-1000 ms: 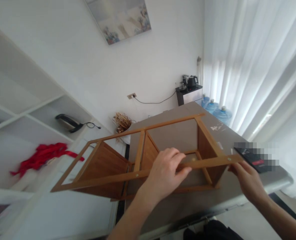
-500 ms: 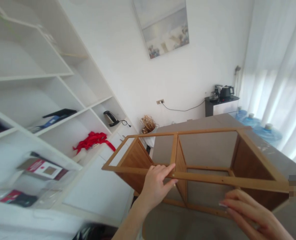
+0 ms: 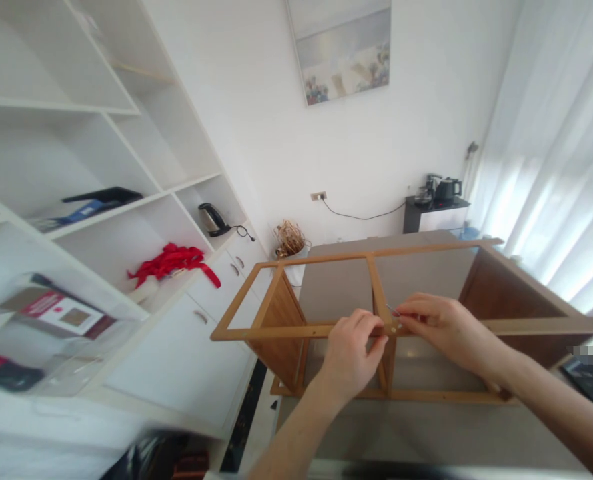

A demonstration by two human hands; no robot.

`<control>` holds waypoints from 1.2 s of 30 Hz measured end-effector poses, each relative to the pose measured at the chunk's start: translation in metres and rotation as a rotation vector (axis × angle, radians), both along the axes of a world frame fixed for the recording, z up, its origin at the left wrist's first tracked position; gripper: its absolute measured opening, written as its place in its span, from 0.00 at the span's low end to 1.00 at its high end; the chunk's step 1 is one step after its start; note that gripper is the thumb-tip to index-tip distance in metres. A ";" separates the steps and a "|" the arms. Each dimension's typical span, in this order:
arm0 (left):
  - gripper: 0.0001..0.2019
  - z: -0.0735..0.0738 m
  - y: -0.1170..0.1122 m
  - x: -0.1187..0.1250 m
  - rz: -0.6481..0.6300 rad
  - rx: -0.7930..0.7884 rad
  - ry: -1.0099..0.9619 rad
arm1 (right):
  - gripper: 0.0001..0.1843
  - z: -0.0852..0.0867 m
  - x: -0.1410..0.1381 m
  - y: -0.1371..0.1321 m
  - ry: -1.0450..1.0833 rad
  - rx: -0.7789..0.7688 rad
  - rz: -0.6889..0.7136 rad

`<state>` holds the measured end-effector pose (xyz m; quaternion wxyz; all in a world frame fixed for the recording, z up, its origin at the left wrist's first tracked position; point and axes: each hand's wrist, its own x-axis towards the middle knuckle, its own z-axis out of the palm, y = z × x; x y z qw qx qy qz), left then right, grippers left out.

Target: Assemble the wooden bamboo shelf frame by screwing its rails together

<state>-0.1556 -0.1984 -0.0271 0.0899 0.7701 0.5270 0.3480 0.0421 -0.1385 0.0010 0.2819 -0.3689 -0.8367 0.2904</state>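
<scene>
A bamboo-coloured wooden shelf frame [image 3: 286,330] lies on its side on a grey table [image 3: 416,433], with three open bays and brown side panels. My left hand [image 3: 351,350] is closed around the frame's near rail, just left of a cross joint. My right hand [image 3: 443,327] reaches in from the right and pinches a thin silvery metal piece [image 3: 392,311] against that same joint. Its fingertips nearly touch those of my left hand. What the metal piece is I cannot make out.
White wall shelving [image 3: 126,193] on the left holds a red cloth [image 3: 173,259], a kettle [image 3: 211,219] and boxes. A basket of dried stalks [image 3: 289,240] stands on the floor beyond the table. Behind it are a dark side cabinet [image 3: 436,213] and white curtains [image 3: 551,167].
My view has swung left and the frame sits more squarely across the table. My right hand came up from below the rail to the cross joint. My left hand slid right along the rail.
</scene>
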 end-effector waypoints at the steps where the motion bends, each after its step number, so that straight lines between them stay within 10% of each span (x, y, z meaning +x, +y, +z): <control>1: 0.07 0.000 0.000 0.000 0.005 -0.007 -0.024 | 0.12 0.002 0.000 0.000 -0.036 0.039 0.016; 10: 0.09 0.009 -0.010 -0.003 -0.047 0.011 -0.358 | 0.14 0.002 -0.006 0.006 -0.213 0.410 0.219; 36: 0.11 0.014 -0.015 0.007 0.124 0.187 0.119 | 0.15 0.009 -0.004 0.014 -0.302 0.432 0.357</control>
